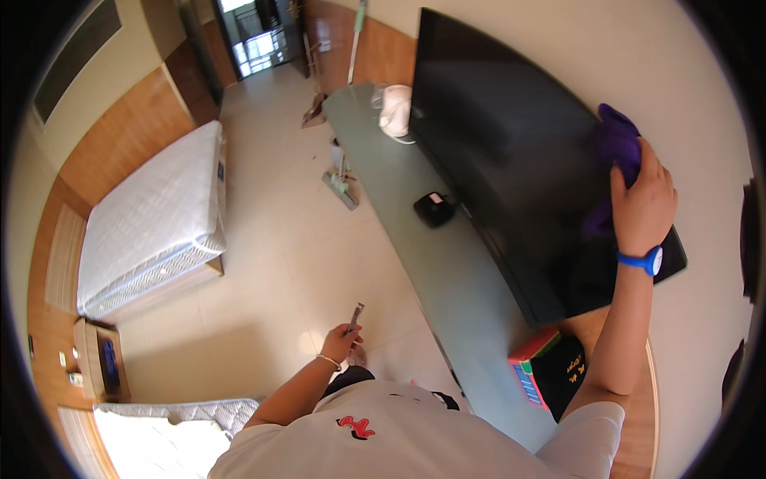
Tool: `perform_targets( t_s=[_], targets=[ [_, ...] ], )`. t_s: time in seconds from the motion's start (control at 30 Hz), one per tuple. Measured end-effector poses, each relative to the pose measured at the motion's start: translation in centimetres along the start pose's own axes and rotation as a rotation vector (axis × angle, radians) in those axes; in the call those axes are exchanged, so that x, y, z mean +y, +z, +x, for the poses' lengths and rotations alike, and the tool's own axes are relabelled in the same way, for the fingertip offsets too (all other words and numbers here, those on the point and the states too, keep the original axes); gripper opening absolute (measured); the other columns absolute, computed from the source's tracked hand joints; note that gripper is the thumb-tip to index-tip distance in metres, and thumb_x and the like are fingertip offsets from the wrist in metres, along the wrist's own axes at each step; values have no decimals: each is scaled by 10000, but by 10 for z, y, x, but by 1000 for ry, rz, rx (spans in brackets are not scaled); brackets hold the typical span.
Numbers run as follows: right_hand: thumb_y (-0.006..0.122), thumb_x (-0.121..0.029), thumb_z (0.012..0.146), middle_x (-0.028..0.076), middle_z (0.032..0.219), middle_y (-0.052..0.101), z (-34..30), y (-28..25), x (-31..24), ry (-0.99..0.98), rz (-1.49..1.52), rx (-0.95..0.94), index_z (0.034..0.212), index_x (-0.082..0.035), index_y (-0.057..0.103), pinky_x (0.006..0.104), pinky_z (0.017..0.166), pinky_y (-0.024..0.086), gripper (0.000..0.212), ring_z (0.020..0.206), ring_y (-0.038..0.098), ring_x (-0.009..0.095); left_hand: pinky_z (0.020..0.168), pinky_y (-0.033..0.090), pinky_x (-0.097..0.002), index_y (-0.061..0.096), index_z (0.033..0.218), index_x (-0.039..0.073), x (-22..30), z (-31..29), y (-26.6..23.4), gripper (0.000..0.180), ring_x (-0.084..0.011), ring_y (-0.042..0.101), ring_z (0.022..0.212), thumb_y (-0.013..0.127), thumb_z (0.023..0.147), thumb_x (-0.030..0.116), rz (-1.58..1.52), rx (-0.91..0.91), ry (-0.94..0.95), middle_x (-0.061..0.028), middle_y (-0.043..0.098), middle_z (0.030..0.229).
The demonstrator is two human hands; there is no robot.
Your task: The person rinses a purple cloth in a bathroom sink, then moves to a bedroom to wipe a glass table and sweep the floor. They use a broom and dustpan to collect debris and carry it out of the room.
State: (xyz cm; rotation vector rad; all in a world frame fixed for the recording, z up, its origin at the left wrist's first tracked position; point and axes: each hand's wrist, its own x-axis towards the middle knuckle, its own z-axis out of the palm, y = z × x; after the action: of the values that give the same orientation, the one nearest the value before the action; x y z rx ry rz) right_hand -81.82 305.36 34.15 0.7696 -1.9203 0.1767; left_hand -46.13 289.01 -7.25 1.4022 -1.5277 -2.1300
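My right hand (645,203) reaches up to the right side of a large black television (511,152). Its fingers are closed on a purple cloth (618,132), which lies against the screen near the upper right edge. The palm side is hidden. Lower and to the left, above the floor, my left hand (341,343) grips a slim grey tool with a short head (357,314); its exact kind is too small to make out.
The television stands on a long grey-green counter (431,271) along the wall. On the counter are a black box (434,209), a white kettle-like item (395,112) and a red-and-black carton (546,371). A mop head (340,190) rests on the floor; a bare mattress (159,215) stands left.
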Motion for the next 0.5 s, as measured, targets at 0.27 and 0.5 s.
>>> perform_targets(
  t_s=[0.27,0.5],
  targets=[
    [576,-371,812,57,1074,614,82,107,-125,109,-210,-182,1204,-156,488,437,780,462,456,958,585,270,430,387,-206,579,1005,70,-21,0,-165,167,-85,529,542,508,871,141,-325,465,-34,-38,609,737],
    [534,-436,835,19,1082,617,140,197,-169,121,-372,-94,1218,-180,483,442,765,479,463,966,592,253,448,388,-197,576,1013,64,16,40,-222,171,-78,534,566,517,870,138,-406,441,6,-32,603,741]
  ],
)
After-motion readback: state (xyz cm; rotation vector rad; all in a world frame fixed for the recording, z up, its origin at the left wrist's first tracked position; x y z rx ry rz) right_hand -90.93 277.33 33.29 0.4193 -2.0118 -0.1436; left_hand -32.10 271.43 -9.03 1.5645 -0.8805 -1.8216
